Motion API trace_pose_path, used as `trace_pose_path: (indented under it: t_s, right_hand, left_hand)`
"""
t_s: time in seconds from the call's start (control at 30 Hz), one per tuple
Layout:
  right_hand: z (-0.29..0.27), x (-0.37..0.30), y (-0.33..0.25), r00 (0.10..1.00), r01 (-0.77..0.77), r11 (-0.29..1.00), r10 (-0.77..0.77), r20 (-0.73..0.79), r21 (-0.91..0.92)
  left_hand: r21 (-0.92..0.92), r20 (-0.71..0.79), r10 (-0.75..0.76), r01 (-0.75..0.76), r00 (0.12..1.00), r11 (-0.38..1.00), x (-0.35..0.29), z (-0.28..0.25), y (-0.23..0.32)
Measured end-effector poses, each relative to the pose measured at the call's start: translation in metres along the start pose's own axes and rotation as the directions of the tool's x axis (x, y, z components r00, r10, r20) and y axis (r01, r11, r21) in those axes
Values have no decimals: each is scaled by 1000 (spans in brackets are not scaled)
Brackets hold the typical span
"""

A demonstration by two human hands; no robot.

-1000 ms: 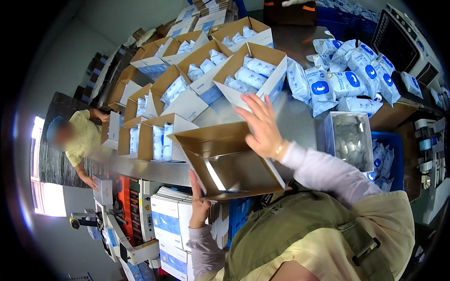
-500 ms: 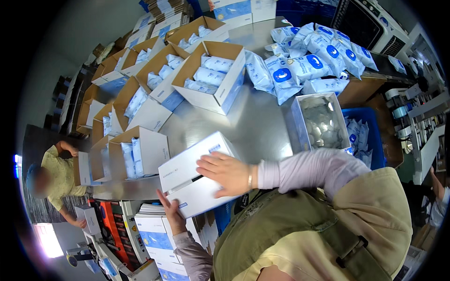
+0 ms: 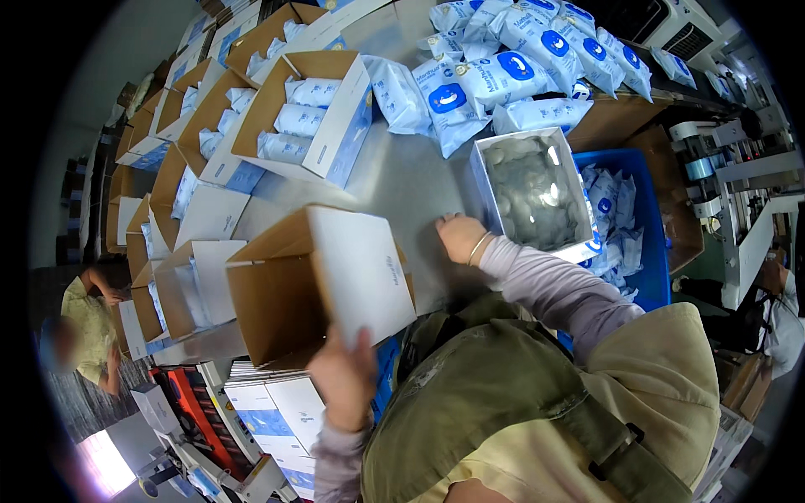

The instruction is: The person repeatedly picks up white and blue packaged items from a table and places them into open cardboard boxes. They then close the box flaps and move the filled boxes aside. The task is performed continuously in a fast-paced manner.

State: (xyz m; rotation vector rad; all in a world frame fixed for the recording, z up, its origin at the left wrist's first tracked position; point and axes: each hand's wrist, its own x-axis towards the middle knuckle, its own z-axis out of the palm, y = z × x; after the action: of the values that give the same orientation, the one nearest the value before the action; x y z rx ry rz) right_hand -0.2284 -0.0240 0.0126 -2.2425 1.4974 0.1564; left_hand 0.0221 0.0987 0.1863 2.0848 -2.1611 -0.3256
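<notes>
An open, empty-looking carton (image 3: pixel 277 306), white outside and brown inside, stands at the near edge of the steel table. One white flap (image 3: pixel 356 264) of it stands up. My left hand (image 3: pixel 344 377) is at the carton's near side by that flap, its fingers smeared by motion. My right hand (image 3: pixel 463 237) rests low over the table with fingers curled together; whether they hold anything is hidden. Just right of it sits a white box (image 3: pixel 480 172) filled with round silvery pieces (image 3: pixel 537 193) under shiny clear film.
Several open cartons (image 3: pixel 344 151) with light-blue packs line the left. Light-blue pouches (image 3: pixel 503 80) are piled at the far right. A blue bin (image 3: pixel 658 226) of pouches stands beside the table (image 3: pixel 402 189). Flat white cartons (image 3: pixel 277 411) are stacked below left; another person (image 3: pixel 92 327) works there.
The carton, closed side up under both hands before, now stands with its open side showing. My right hand has left it and moved right and up toward the silvery pieces' box.
</notes>
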Motion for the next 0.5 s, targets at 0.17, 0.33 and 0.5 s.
trace_pose_path:
  t_s: [0.17, 0.33, 0.5]
  right_hand:
    - [-97, 44, 48, 815, 73, 985, 33, -579, 159]
    - [-176, 102, 174, 776, -288, 957, 251, -579, 30]
    - [-185, 102, 264, 894, 24, 898, -216, -393, -439]
  left_hand:
    - [150, 73, -132, 120, 989, 981, 42, 59, 62]
    - [168, 54, -159, 148, 986, 975, 57, 67, 70]
    - [189, 20, -278, 269, 960, 944, 49, 87, 69]
